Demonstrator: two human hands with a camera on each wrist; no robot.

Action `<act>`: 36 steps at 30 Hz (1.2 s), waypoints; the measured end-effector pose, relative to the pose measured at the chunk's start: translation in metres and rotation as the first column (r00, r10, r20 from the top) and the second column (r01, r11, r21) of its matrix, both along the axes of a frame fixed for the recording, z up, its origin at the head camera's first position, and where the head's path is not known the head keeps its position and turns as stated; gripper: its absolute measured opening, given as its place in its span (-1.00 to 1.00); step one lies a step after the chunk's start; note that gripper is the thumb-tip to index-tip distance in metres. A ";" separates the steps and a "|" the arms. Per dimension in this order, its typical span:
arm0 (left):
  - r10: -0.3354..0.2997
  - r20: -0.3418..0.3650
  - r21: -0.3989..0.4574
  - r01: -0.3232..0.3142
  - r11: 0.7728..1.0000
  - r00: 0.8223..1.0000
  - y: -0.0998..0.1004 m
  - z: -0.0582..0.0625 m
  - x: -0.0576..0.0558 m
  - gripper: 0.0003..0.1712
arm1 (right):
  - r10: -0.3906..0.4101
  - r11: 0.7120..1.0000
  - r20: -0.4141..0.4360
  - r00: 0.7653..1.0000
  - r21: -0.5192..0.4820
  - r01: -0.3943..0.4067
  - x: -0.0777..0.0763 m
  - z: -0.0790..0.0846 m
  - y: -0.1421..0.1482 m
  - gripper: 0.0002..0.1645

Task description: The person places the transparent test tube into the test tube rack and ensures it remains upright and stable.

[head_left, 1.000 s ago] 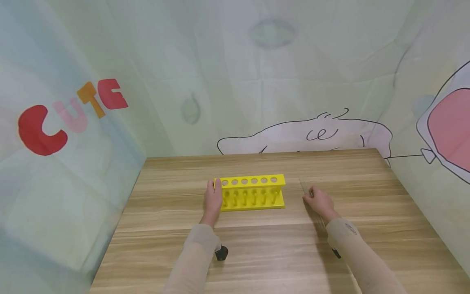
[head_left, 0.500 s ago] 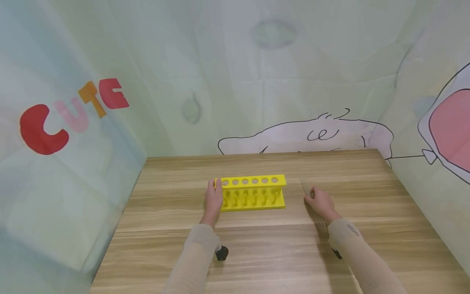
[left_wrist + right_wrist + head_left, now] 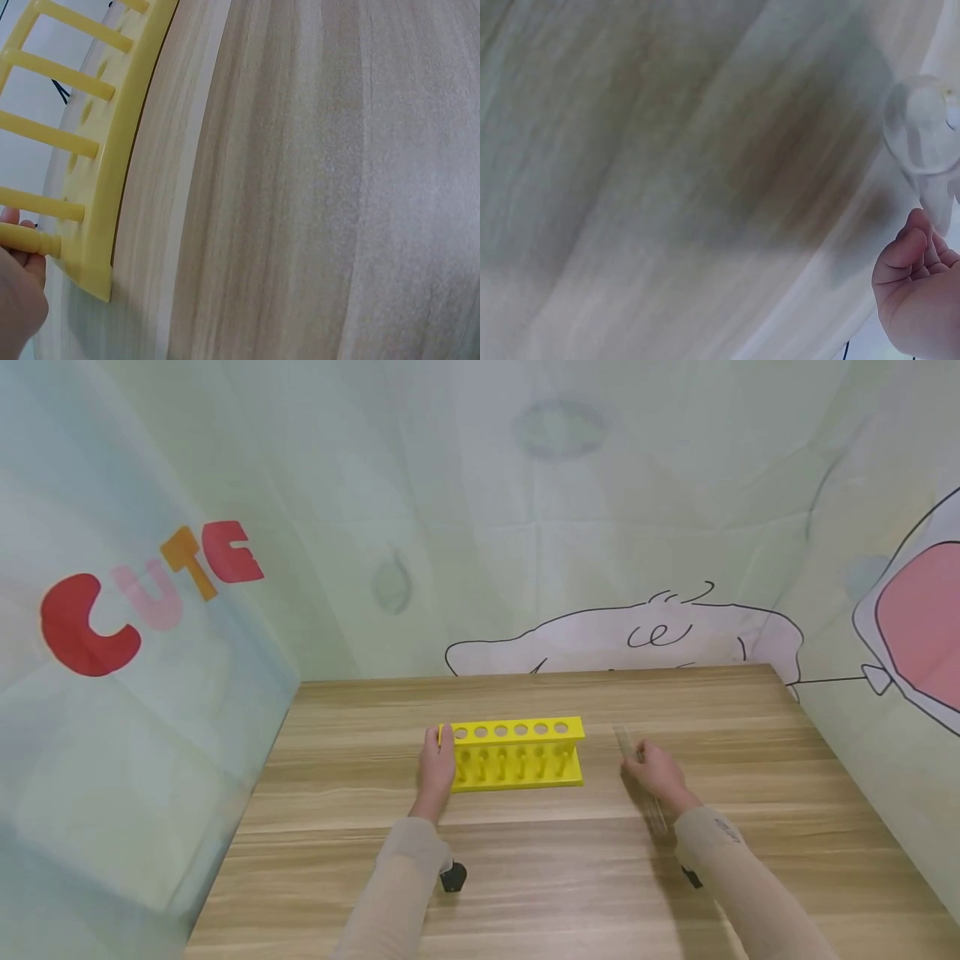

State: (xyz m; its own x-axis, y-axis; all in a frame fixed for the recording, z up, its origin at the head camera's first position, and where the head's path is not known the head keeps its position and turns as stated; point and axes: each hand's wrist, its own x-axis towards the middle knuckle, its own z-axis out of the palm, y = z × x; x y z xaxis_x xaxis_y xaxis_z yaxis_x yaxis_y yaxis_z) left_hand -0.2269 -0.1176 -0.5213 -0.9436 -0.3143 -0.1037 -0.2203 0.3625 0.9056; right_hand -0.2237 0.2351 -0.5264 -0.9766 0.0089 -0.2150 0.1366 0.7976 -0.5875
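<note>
A yellow test tube rack (image 3: pixel 517 782) stands upright on the wooden table, with a row of round holes in its top plate and a row of pegs along its base. My left hand (image 3: pixel 437 768) grips the left end of the rack; in the left wrist view, its fingers (image 3: pixel 30 262) are around the end post. To the right of the rack, my right hand (image 3: pixel 656 774) pinches a long, clear test tube (image 3: pixel 657 817) near its middle. In the right wrist view, the tube's rounded end (image 3: pixel 922 135) points toward the camera, above the thumb and fingers (image 3: pixel 904 255).
The wood-grain table (image 3: pixel 555 877) reaches back to a printed cloth (image 3: pixel 465 527) that hangs around its back and sides. A small black device (image 3: pixel 453 877) sits at the left wrist, and another black piece (image 3: pixel 691 877) shows under the right cuff.
My right hand has shifted very slightly right, and more of the test tube's near end now shows beside the sleeve. The left hand and the rack stay where they were.
</note>
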 end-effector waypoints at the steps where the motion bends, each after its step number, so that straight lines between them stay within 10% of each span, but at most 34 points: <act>1: 0.001 -0.001 0.001 -0.001 1.000 1.000 0.000 0.000 0.000 -0.42 | 0.001 1.000 -0.001 1.000 -0.003 -0.001 0.000 0.001 0.000 -0.62; 36: -0.008 -0.022 0.022 0.009 1.000 1.000 0.000 -0.001 0.000 -0.42 | 0.010 0.997 -0.164 0.986 -0.072 -0.022 -0.002 0.028 -0.005 -0.63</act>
State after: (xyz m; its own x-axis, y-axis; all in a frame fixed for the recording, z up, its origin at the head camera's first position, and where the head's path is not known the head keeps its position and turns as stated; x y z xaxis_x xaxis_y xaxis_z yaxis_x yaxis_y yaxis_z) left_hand -0.2265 -0.1180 -0.5221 -0.9484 -0.3040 -0.0902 -0.1977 0.3443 0.9178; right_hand -0.2262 0.2298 -0.4986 -0.9985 -0.0170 -0.0515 0.0211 0.7529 -0.6579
